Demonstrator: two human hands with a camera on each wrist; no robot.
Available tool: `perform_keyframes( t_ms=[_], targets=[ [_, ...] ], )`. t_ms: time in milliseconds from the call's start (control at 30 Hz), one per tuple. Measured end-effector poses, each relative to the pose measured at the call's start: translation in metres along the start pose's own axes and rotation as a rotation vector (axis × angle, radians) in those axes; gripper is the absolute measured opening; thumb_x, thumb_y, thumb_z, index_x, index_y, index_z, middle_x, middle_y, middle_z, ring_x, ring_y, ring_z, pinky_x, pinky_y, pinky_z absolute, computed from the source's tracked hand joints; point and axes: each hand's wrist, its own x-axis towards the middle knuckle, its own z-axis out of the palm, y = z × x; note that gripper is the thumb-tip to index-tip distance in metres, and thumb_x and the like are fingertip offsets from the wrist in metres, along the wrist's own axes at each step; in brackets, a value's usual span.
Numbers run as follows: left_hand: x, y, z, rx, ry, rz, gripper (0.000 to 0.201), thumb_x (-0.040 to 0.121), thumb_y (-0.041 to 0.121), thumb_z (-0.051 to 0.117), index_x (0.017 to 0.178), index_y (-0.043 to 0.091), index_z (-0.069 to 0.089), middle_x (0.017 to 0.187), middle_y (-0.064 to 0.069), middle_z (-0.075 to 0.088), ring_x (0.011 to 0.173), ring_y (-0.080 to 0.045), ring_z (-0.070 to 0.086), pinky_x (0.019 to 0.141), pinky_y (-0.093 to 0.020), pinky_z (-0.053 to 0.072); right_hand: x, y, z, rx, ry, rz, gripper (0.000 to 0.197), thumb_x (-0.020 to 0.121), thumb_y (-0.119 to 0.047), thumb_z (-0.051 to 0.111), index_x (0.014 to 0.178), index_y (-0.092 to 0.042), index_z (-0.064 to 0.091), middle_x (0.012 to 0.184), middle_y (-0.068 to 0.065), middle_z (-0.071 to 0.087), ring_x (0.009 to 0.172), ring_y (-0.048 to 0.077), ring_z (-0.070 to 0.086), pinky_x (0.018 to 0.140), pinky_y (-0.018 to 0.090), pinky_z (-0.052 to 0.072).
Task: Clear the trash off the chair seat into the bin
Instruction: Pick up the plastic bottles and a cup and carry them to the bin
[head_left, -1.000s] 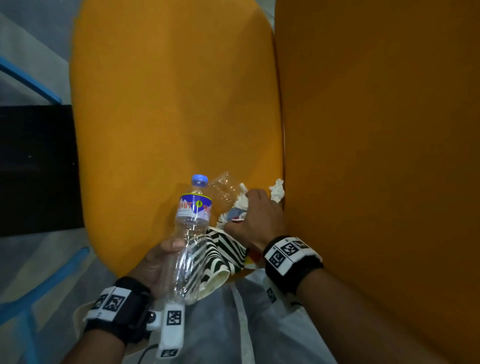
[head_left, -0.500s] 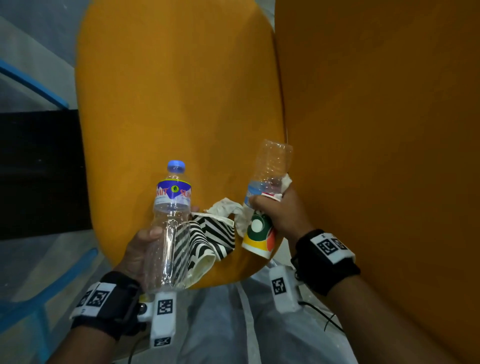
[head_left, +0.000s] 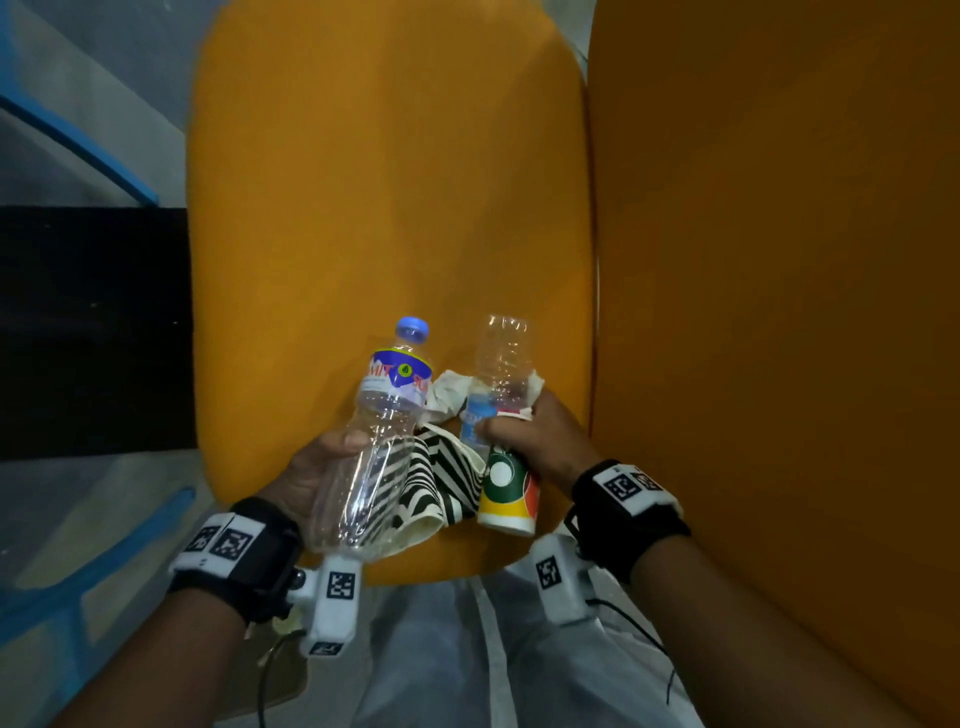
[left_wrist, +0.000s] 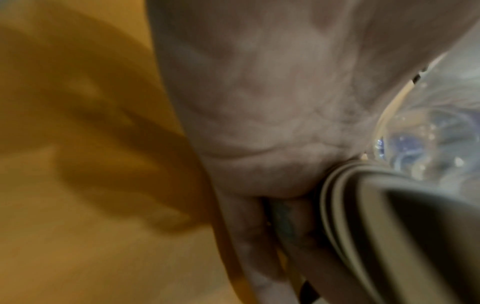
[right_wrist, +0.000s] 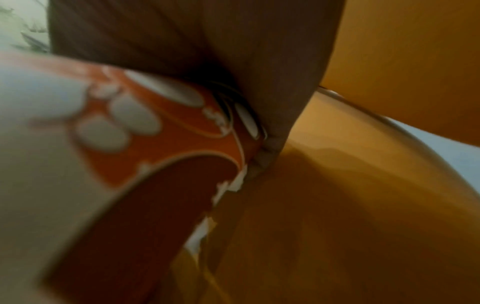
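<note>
Left hand (head_left: 306, 478) wrapped round capped bottle (head_left: 382, 431) and zebra-striped cup (head_left: 431, 488), right hand (head_left: 540, 441) clutching crushed bottle (head_left: 501, 364), tissue (head_left: 447, 395) and colourful cup (head_left: 506, 488), all held above orange chair seat (head_left: 363, 182).

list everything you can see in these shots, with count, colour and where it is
capped bottle: 1, clear with blue cap and blue label, held in the left hand above the seat's near edge
crushed bottle: 1, clear, no cap seen, held in the right hand
striped cup: 1, black and white, squashed, in the left hand beside the capped bottle
printed cup: 1, yellow, green, red and white, in the right hand under the crushed bottle
tissue: some, white, bunched in the right hand's bundle
chair seat: 1, orange
chair back: 1, orange, to the right
floor: grey with blue lines
wrist bands: 2, black with white tags
hands: left hand, right hand, each gripping trash
</note>
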Motion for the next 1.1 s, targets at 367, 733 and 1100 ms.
perform_keyframes(
  t_ms=[367, 733, 1100],
  targets=[
    [0.029, 0.021, 0.000, 0.076, 0.030, -0.031, 0.043, 0.085, 0.022, 0.072, 0.123, 0.003, 0.059, 0.105, -0.014, 0.073, 0.094, -0.031, 0.072, 0.085, -0.043, 0.059, 0.020, -0.030, 0.003, -0.166, -0.227, -0.118, 0.062, 0.068, -0.017, 0.076, 0.126, -0.022, 0.057, 0.112, 0.007, 0.076, 0.099, 0.028, 0.074, 0.088, 0.043, 0.062],
    [-0.001, 0.045, 0.020, -0.036, -0.161, 0.186, 0.054, 0.100, 0.007, 0.043, 0.147, -0.015, 0.027, 0.136, -0.041, 0.051, 0.127, -0.052, 0.051, 0.109, -0.058, 0.039, 0.026, -0.064, -0.011, 0.117, -0.091, -0.201, 0.023, 0.068, -0.010, 0.067, 0.090, -0.015, 0.064, 0.067, -0.009, 0.078, 0.063, 0.010, 0.073, 0.063, 0.026, 0.061],
    [-0.059, 0.031, 0.026, 0.070, 0.286, 0.725, 0.108, 0.050, 0.040, 0.093, 0.145, 0.017, 0.047, 0.098, -0.005, 0.062, 0.086, -0.025, 0.068, 0.081, -0.054, 0.060, 0.020, -0.139, -0.008, -0.019, 0.032, -0.467, 0.034, 0.072, -0.013, 0.075, 0.099, -0.028, 0.059, 0.082, -0.016, 0.078, 0.076, 0.003, 0.075, 0.070, 0.022, 0.060]
  ],
)
